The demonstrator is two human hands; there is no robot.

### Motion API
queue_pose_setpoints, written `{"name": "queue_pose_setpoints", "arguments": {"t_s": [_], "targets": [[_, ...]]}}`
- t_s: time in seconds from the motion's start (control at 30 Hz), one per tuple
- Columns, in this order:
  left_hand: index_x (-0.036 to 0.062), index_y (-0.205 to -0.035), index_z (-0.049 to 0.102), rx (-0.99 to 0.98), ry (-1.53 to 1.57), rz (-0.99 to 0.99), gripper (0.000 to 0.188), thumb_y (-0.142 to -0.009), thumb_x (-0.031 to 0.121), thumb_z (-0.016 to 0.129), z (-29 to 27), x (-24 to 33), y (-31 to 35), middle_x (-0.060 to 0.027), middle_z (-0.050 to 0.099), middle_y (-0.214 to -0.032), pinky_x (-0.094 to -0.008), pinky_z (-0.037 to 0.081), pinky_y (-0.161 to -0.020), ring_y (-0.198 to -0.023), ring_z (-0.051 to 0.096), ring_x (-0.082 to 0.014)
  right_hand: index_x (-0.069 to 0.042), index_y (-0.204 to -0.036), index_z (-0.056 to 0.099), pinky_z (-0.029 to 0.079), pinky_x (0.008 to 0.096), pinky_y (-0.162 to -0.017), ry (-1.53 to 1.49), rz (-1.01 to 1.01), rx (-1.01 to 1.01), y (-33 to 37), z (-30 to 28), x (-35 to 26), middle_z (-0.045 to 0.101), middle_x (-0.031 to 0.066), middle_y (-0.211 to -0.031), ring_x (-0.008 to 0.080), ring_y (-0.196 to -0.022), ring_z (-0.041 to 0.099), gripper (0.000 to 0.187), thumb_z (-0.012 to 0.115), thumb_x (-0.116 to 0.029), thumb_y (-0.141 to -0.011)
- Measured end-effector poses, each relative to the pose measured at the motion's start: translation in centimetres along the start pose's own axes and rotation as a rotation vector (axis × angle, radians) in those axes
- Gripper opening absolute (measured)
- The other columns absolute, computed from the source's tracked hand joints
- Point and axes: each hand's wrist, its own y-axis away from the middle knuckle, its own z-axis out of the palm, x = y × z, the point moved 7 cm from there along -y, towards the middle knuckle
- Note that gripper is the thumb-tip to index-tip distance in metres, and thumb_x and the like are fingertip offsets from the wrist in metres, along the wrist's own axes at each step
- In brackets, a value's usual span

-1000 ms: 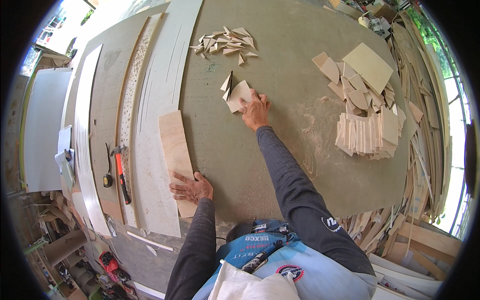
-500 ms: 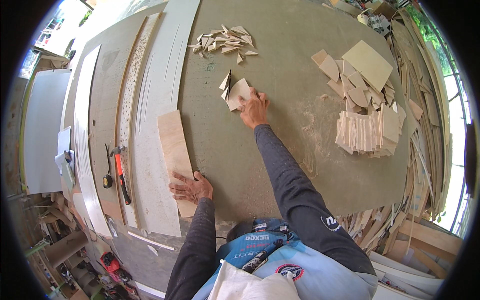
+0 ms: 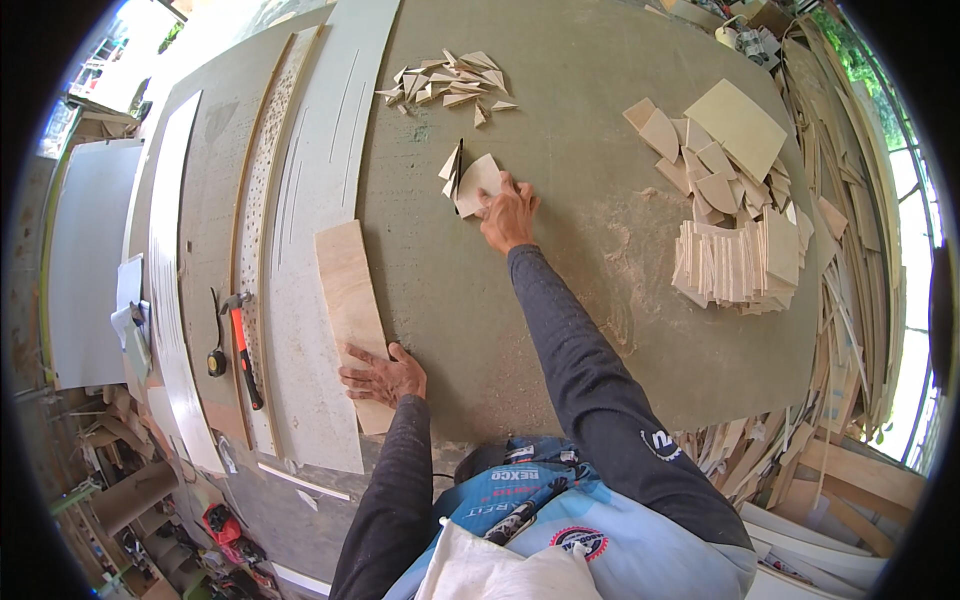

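My right hand [image 3: 510, 213] has its thumb and fingers on a small pale plywood piece [image 3: 478, 183] with one curved edge. The piece lies flat on the table, right beside a thin dark upright blade [image 3: 459, 175]. Small pale offcuts [image 3: 447, 167] lie against the blade's left side. Nearer to me, my left hand [image 3: 385, 376] rests with spread fingers on the near end of a long plywood strip [image 3: 348, 280]. That strip lies partly over a long white board [image 3: 318, 180].
A heap of triangular offcuts [image 3: 450, 80] lies at the far side. To the right are loose plywood pieces [image 3: 715, 165], a square panel [image 3: 735, 130] and a row of stacked pieces [image 3: 730, 265]. A hammer [image 3: 240, 345] and a tape measure [image 3: 216, 362] lie on the left.
My right hand and the curved plywood piece have slid very slightly away from me along the blade. My left hand stays in place on the strip.
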Motion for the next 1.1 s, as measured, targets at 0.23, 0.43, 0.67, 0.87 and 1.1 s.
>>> {"name": "queue_pose_setpoints", "arguments": {"t_s": [0.23, 0.43, 0.67, 0.87, 1.1], "targets": [[0.0134, -0.165, 0.006, 0.004, -0.020, 0.003, 0.092, -0.097, 0.050, 0.055, -0.9, 0.3, 0.2, -0.0357, 0.013, -0.162, -0.0608, 0.003, -0.123, -0.154, 0.009, -0.0468, -0.021, -0.114, 0.081, 0.033, 0.0502, -0.103, -0.046, 0.008, 0.004, -1.2, -0.1, 0.3, 0.049, 0.0076, -0.145, 0.0309, -0.121, 0.041, 0.034, 0.082, -0.019, -0.080], [0.0134, -0.165, 0.006, -0.004, -0.015, -0.004, 0.091, -0.097, 0.050, 0.054, -0.4, 0.3, 0.2, -0.0354, 0.012, -0.162, -0.0607, 0.003, -0.123, -0.154, 0.008, -0.0468, -0.022, -0.113, 0.081, 0.034, 0.0525, -0.103, -0.069, -0.098, 0.048, -1.0, 0.4, 1.6, 0.050, 0.0072, -0.141, 0.0303, -0.122, 0.041, 0.033, 0.083, -0.023, -0.080], [0.0142, -0.165, 0.004, -0.028, -0.006, -0.017, 0.091, -0.098, 0.050, 0.053, -0.3, 0.2, 0.1, -0.0351, 0.011, -0.162, -0.0602, 0.000, -0.123, -0.154, 0.006, -0.0461, -0.021, -0.114, 0.081, 0.035, 0.0516, -0.103, -0.075, -0.103, 0.031, 0.1, 0.6, 1.3, 0.049, 0.0072, -0.142, 0.0295, -0.122, 0.041, 0.033, 0.083, -0.024, -0.081], [0.0146, -0.165, 0.005, -0.009, -0.009, -0.009, 0.090, -0.098, 0.050, 0.053, -0.3, 0.1, 0.0, -0.0349, 0.011, -0.162, -0.0605, 0.000, -0.123, -0.154, 0.007, -0.0463, -0.021, -0.114, 0.080, 0.034, 0.0514, -0.103, -0.055, -0.080, 0.024, 0.4, 0.0, 0.8, 0.049, 0.0071, -0.142, 0.0298, -0.123, 0.041, 0.035, 0.083, -0.024, -0.080], [0.0156, -0.165, 0.007, -0.015, -0.008, -0.013, 0.090, -0.097, 0.050, 0.054, -0.5, 0.3, 0.1, -0.0350, 0.011, -0.162, -0.0604, 0.001, -0.123, -0.154, 0.007, -0.0462, -0.023, -0.114, 0.080, 0.034, 0.0525, -0.104, -0.028, -0.053, 0.046, 0.5, -0.1, 0.7, 0.049, 0.0070, -0.141, 0.0309, -0.123, 0.040, 0.036, 0.083, -0.023, -0.078]]}}
